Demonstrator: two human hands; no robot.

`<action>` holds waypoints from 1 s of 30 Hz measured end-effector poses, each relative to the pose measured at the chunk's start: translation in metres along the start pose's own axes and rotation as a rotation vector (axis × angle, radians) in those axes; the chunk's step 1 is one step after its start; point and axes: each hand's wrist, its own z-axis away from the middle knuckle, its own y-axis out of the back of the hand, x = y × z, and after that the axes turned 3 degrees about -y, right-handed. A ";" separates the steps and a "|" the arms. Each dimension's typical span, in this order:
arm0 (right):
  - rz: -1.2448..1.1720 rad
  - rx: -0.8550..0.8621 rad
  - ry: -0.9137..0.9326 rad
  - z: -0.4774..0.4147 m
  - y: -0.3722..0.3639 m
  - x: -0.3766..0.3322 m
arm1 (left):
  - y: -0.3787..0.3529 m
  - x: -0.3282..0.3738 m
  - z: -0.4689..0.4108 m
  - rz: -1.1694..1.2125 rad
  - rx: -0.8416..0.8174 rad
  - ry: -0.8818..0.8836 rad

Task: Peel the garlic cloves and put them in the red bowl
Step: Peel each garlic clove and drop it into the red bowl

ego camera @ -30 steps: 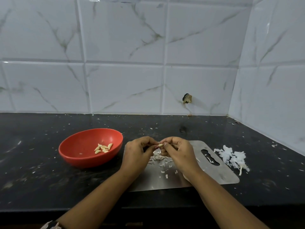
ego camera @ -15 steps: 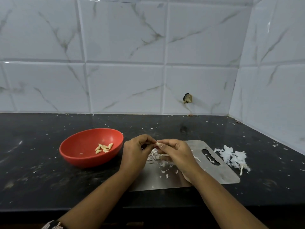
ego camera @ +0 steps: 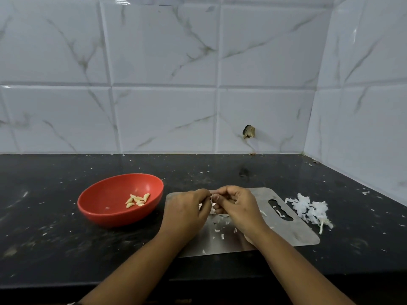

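Left grip [ego camera: 187,213] and right grip [ego camera: 237,208] meet fingertip to fingertip, both with fingers curled, pinching one small garlic clove [ego camera: 213,192] between them. The clove is held in the air above the board and is mostly hidden by the fingers, so only a pale sliver shows. How much skin it carries cannot be told.

From left to right: a dark counter [ego camera: 44,238], flecked with white bits, carries a red bowl [ego camera: 110,194]. Inside the bowl, towards its right side, lies a small cluster of peeled cloves [ego camera: 137,200], cream-coloured and touching one another. Just beside the bowl lies a steel cutting board [ego camera: 293,234] with a handle slot at its right end. Both grips are above its left half. Loose skin scraps [ego camera: 220,225] are scattered on the board beneath them. Off the board's right edge, on the counter, sits a pile of white skins [ego camera: 310,209]. Behind, a marbled tiled wall [ego camera: 163,62] shows a small broken hole [ego camera: 248,132].
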 end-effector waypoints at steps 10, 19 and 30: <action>-0.060 -0.101 -0.094 0.000 0.007 -0.005 | 0.008 0.003 -0.004 0.498 -0.101 0.197; -0.106 -0.094 -0.062 0.002 0.009 -0.009 | 0.008 -0.003 -0.006 0.498 0.004 0.284; -0.117 -0.011 -0.042 0.000 0.007 -0.008 | 0.005 0.002 -0.003 0.532 -0.096 0.178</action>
